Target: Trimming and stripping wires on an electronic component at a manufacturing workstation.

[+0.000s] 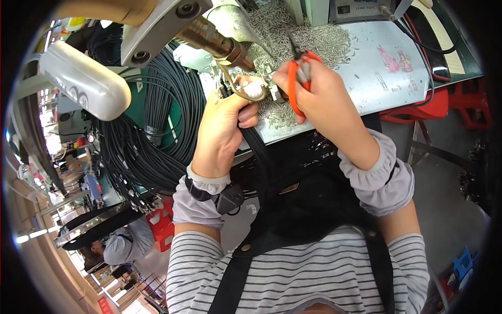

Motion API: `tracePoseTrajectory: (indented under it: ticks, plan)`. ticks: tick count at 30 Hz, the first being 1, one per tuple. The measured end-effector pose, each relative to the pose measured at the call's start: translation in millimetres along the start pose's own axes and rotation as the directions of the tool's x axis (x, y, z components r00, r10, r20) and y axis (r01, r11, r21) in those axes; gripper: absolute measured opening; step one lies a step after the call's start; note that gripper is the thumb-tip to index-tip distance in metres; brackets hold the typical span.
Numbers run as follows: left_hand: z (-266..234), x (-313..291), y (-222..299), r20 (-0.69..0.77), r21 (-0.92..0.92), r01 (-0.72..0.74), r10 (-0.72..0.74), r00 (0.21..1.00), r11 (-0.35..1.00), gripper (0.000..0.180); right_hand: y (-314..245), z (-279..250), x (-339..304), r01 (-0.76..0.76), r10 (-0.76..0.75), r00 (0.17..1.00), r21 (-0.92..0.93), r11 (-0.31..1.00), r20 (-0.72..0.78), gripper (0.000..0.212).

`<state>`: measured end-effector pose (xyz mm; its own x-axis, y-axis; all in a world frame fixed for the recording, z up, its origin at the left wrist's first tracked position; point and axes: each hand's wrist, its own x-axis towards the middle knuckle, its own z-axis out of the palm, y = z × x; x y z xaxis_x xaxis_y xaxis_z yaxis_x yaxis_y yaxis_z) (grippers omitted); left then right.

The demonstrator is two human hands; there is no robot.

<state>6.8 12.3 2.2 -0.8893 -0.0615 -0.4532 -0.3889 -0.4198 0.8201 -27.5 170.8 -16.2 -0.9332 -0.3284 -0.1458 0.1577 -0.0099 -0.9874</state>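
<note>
My left hand (222, 123) is closed around a black cable (256, 146), its thumb up beside a curved metal guard under the machine's head. The cable hangs down from the fist toward my lap. My right hand (327, 91) grips a pair of orange-handled pliers (293, 97), with the dark jaws pointing up and away from me. Between the hands sits a small metal fixture (274, 91); the cable's end there is too small to make out. Tiny silvery metal pieces (329, 42) lie heaped behind and around the fixture.
A machine head with a coppery metal cylinder (212, 42) overhangs my left hand. Beside it is a white lamp (86, 81). Coiled black cables (167, 78) cover the bench at left. A red stool (429, 107) stands right of the pale worktop (376, 91). Another person (125, 243) sits lower left.
</note>
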Motion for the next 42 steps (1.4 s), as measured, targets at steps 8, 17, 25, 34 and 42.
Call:
tracePoseTrajectory:
  ticks: [8, 17, 25, 34, 42]
  plan:
    - [-9, 5, 5, 0.087, -0.04, 0.039, -0.035, 0.996, 0.998, 0.016, 6, 4, 11, 0.023, -0.017, 0.996, -0.062, 0.998, 0.086, 0.017]
    - [-8, 4, 2, 0.072, -0.022, -0.022, 0.023, 0.997, 1.0, 0.013, 12, 5, 12, 0.091, -0.083, 0.994, -0.108, 0.99, 0.076, 0.015]
    - [-4, -11, -3, 0.037, 0.021, -0.11, 0.109, 0.993, 0.994, 0.012, 11, 1, 4, 0.078, -0.077, 0.991, -0.006, 0.997, 0.108, 0.012]
    - [17, -55, -19, -0.017, 0.254, -0.195, 0.205, 0.979, 0.947, 0.017, 2, -14, -26, 0.524, -0.709, 0.704, -0.644, 0.557, -0.04, 0.006]
    - [11, -61, -46, 0.105, 0.251, -0.165, 0.142, 0.984, 0.954, 0.021, -19, -11, -39, -0.167, 0.182, 0.935, -0.076, 0.983, 0.303, 0.029]
